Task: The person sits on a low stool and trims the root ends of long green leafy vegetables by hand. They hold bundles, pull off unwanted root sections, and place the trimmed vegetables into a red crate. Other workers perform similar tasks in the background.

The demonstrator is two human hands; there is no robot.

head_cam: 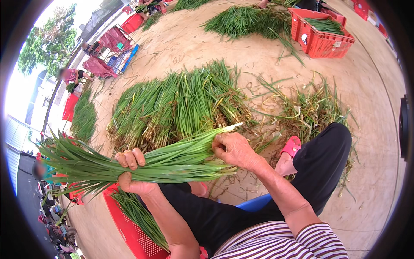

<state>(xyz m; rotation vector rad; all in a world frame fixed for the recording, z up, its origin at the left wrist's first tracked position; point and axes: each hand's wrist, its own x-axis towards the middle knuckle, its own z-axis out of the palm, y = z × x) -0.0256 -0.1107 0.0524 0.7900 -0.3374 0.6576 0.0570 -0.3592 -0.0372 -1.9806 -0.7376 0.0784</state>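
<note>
My left hand (134,171) is wrapped around the leafy middle of a thick bundle of garlic chives (181,162). The bundle lies across my lap in the air, leaf tips fanned to the left and pale stem ends to the right. At those stem ends, my right hand (236,150) has its thumb and forefinger pinched against the stalks. One white stalk end sticks out above its knuckles. Just beyond the hands, a large heap of uncleaned garlic chives (181,103) rests on the floor, with brown, soiled bases.
A loose pile of trimmings (313,110) lies by my pink sandal (292,145). Beside my left leg, a red plastic crate (129,223) holds more chives. Another red crate (326,39) stands far right, near a further heap (242,21). Other people sit at the left.
</note>
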